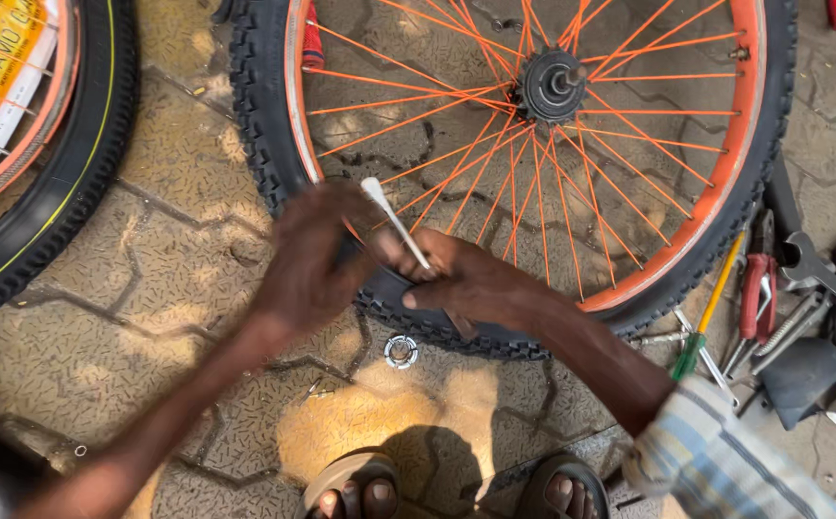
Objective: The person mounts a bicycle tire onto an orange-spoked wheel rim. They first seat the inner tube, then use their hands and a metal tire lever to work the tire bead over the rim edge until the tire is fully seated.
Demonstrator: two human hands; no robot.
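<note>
From the head camera, looking straight down, I have the bicycle wheel (543, 144) lying flat on the patterned paving (149, 317), its orange rim and spokes spread out in the far half of the scene and its knobby black tyre (264, 125) curving toward me at the near edge. My left hand (307, 259) presses down on that near stretch of tyre, fingers curled over the rubber, which I judge steadies the wheel and keeps the bead from slipping. My right hand (466, 284) lies just beside it to the right, closed around the lower end of a slim pale metal lever (394, 223), whose tip slants up and away to the left; the fingers are pressed together on the shaft and the thumb lies along the tyre, so the lever sits wedged where tyre meets rim. A small metal washer (400, 351) lies on the paving near me, just below the tyre, set within easy reach. Off to the right a scatter of tools (774, 298), among them a green-and-yellow screwdriver (706, 317), lies beside the wheel. A second wheel (43, 154) lies at far left, and my sandalled feet (456, 490) show at the near edge.
</note>
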